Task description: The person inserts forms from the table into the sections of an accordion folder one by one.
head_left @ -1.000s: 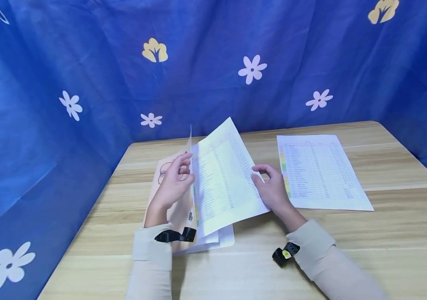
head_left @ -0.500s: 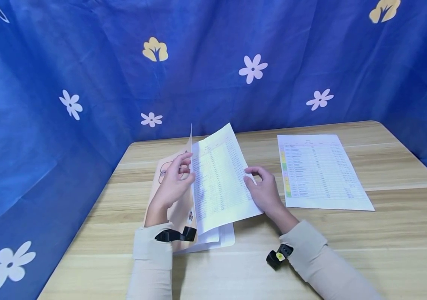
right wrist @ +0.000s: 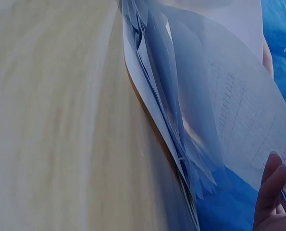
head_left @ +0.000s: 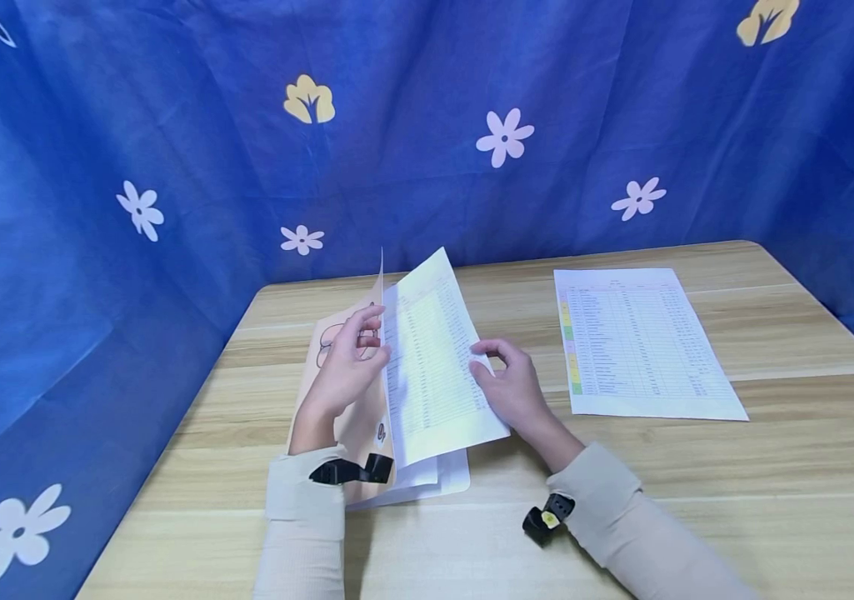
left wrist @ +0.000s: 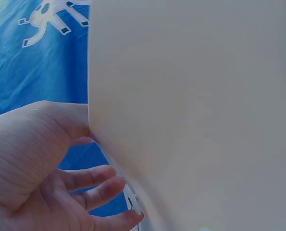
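Note:
My left hand (head_left: pixel 344 362) pinches the raised front cover (head_left: pixel 357 417) of a folder, which has a cartoon drawing on its peach outside. The left wrist view shows the cover's plain inner side (left wrist: pixel 195 96), thumb at its edge. A printed table sheet (head_left: pixel 434 358) leans tilted inside the half-opened folder, its left edge tucked along the cover. Its right edge is pinched between thumb and fingers of my right hand (head_left: pixel 512 387). Thin translucent leaves (right wrist: pixel 157 72) of the folder fan out beside the sheet in the right wrist view.
Another printed sheet (head_left: pixel 644 342) with a coloured left column lies flat on the wooden table (head_left: pixel 696 492) to the right. A blue curtain (head_left: pixel 412 183) with flowers hangs behind and along the sides.
My right hand has moved left with the sheet's right edge, bringing it closer to the folder. My left hand and the cover have stayed in place.

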`<state>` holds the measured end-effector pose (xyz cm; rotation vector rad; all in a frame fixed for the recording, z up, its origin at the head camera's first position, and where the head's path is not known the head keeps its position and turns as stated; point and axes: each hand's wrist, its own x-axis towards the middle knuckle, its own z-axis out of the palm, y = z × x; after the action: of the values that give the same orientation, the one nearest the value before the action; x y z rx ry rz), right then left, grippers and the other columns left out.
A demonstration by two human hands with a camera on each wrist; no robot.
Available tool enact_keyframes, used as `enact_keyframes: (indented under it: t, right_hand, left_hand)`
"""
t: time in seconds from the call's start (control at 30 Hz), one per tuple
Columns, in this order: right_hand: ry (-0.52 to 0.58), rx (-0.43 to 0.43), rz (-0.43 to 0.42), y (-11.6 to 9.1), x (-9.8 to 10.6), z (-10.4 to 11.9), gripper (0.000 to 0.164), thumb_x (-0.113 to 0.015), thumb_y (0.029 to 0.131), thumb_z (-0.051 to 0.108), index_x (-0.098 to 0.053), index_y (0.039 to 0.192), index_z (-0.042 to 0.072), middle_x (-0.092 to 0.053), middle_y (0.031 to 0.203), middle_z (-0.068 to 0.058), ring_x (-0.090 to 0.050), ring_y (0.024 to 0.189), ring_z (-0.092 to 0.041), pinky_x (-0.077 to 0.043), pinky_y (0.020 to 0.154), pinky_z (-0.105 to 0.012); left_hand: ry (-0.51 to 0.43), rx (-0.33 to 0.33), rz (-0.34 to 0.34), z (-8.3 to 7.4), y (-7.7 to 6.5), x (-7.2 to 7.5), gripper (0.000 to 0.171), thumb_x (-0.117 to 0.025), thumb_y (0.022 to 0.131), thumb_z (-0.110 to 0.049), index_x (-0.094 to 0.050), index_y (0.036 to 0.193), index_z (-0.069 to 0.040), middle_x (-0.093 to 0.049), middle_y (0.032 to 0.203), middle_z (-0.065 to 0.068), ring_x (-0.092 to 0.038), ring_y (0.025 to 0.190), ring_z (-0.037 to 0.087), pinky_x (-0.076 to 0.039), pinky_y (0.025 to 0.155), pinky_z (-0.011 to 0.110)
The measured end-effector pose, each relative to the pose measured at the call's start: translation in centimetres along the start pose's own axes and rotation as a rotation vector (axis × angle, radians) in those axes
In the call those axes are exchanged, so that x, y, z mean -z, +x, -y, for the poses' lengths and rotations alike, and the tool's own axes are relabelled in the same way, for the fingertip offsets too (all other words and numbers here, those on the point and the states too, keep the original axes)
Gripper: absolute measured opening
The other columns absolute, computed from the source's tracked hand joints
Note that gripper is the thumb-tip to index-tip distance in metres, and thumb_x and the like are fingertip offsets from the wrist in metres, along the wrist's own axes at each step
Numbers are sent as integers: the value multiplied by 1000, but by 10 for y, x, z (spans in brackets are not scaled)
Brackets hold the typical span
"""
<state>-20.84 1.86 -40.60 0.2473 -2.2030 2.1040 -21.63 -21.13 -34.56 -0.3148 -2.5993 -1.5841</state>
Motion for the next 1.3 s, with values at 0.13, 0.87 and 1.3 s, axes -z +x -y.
enact_keyframes:
  t: [0.13,0.87,1.3]
  right_hand:
    - [18,10,9,0,-6,0,22,-62,86,2,-63,108,2,-58,116,-16,-67,66,-22,-56,60,-30]
    - [-150,47,-32,-5,-14,4,22,-66,83,4,-66,105,4,-68,107,-18,-69,83,-21,-56,68,-26]
    - [-196,104,-19,-9,-22,7,21,-65,84,4,-65,106,4,-67,110,-17,-67,96,-22,-55,77,-27]
  left_hand:
    - [4,-3,0,0,0,0,56,-54,87,0,-39,140,-11,-37,128,26,-51,106,33,-48,84,37]
    - [35,6,-8,-8,-3,1,57,-55,86,0,-39,140,-11,-38,129,25,-50,106,33,-48,84,39]
    - [111,40,-11,-52,-19,-3,56,-53,86,3,-36,140,-1,-40,129,24,-47,108,39,-46,85,41]
